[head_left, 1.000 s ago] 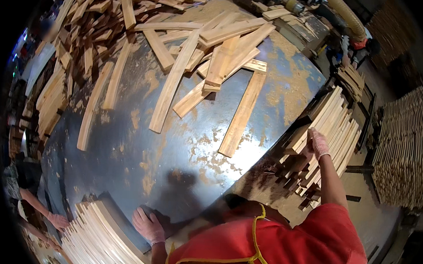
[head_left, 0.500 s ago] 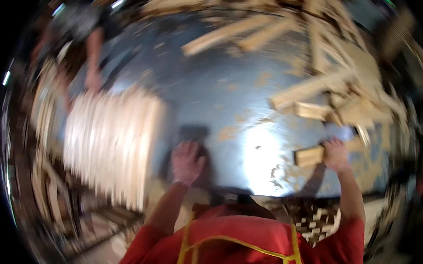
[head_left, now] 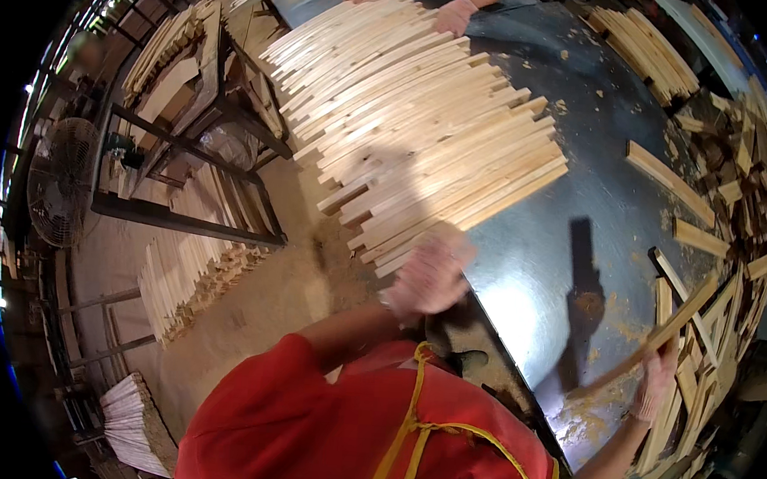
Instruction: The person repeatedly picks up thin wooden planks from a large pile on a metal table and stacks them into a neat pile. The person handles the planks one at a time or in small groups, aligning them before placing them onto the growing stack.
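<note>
My right hand (head_left: 654, 379), in a pale glove, grips a wooden strip (head_left: 691, 309) above the right part of the metal table. The strip slants, its lower end blurred over the tabletop. My left hand (head_left: 430, 273) is smeared by motion at the near ends of a wide row of wooden strips (head_left: 425, 137); its fingers cannot be made out. These strips lie side by side with uneven ends, partly past the table's left edge. At their far side are another person's hands (head_left: 456, 16), one touching the row.
The dark metal table (head_left: 533, 240) carries loose wood pieces (head_left: 671, 181) and a heap of offcuts (head_left: 747, 174) on the right. More strips (head_left: 645, 53) are stacked beyond. Left stand a metal frame (head_left: 182, 223), a fan (head_left: 58, 180) and floor stacks (head_left: 193, 263).
The view has swung left toward the row of strips. My left hand has left the bare tabletop for the strips' near ends. A strip in my right hand is now raised at a slant.
</note>
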Motion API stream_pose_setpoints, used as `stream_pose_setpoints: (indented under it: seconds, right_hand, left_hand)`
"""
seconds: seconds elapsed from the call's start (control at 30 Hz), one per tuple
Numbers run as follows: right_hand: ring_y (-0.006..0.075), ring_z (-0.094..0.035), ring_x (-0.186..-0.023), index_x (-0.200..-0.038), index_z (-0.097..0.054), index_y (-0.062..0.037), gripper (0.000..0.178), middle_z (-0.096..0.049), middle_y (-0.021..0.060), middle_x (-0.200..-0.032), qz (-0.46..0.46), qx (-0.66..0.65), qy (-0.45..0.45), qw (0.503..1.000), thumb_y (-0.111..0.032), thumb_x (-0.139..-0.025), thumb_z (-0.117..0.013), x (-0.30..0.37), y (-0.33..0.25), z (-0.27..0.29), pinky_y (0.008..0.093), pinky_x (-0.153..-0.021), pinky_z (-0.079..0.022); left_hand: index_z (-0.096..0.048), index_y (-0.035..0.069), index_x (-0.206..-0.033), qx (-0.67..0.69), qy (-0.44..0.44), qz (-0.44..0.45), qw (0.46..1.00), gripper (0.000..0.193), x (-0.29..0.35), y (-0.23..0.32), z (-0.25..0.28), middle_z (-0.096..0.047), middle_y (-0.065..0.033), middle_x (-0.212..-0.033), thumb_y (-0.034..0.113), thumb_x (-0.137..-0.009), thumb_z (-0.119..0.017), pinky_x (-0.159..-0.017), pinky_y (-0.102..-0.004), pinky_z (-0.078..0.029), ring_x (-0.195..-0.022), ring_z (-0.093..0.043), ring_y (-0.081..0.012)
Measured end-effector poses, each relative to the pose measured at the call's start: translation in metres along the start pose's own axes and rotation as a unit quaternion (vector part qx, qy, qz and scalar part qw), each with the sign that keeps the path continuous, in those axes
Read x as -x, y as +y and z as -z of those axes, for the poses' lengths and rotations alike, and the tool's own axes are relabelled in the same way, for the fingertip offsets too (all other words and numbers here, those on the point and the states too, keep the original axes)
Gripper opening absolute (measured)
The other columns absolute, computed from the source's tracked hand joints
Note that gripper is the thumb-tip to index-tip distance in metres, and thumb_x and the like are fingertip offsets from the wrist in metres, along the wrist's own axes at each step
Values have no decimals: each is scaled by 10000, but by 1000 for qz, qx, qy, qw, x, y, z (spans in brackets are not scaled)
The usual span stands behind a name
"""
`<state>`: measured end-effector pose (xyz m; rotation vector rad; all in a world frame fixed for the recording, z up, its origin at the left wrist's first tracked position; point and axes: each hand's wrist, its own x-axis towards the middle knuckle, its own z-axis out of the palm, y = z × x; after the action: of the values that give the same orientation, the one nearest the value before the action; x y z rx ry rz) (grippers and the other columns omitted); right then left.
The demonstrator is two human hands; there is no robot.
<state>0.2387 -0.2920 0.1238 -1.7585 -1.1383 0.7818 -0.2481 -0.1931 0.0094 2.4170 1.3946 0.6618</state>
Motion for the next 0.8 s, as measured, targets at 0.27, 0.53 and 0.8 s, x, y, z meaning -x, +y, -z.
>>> stream_pose_setpoints:
  seconds: [0.27,0.53,0.8]
  right_hand:
    - [274,-654,-1009,-1181,-645,-69,377,-676,98,-1070,-272,-384,-53,881,-392,-990,-688,-117,33,-243,461,-918,-561]
    - [326,-693,-1118,-1287,-675,46,765,-735,199,-1206,-129,22,-133,982,-651,-974,-649,-111,21,-337,396,-976,-532]
    - [364,-695,-1215,-1450,-566,53,881,-736,247,-1284,-151,128,-233,952,-652,-936,-691,-128,13,-300,432,-1047,-506]
  left_hand:
    - [-566,66,-1518,416,283,508,699,660,57,-206,78,-582,-191,-1474,375,-958,-732,-1096,-454,-504,-1252,-627,-330]
    - [-683,71,-1381,346,-182,451,802,548,113,-101,89,-724,-171,-1334,451,-987,-714,-1039,-411,-517,-1257,-675,-293]
    - [-589,114,-1455,180,-143,330,916,705,-48,-121,63,-683,-224,-1350,614,-963,-655,-1080,-489,-497,-1292,-627,-430]
